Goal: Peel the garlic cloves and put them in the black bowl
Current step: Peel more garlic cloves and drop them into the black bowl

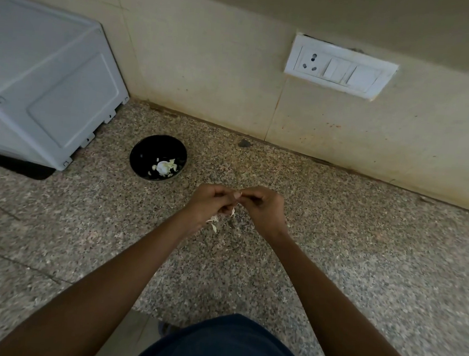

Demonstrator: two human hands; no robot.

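Both hands meeting over the speckled granite counter (335, 242), fingertips together. Left hand (212, 201) and right hand (264, 208) are both pinching a garlic clove (239, 196), mostly hidden between the fingers; grip narrow. Bits of papery skin (214, 224) are lying just below the left hand. Black bowl (145, 154) is sitting far-left of the hands, holding pale garlic pieces (164, 166). White appliance (47, 84) far left; wall socket (340, 69) far right.

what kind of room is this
Probably a home kitchen: a speckled granite counter, a white wall socket with switches on the tiled wall, and a small black bowl holding garlic.
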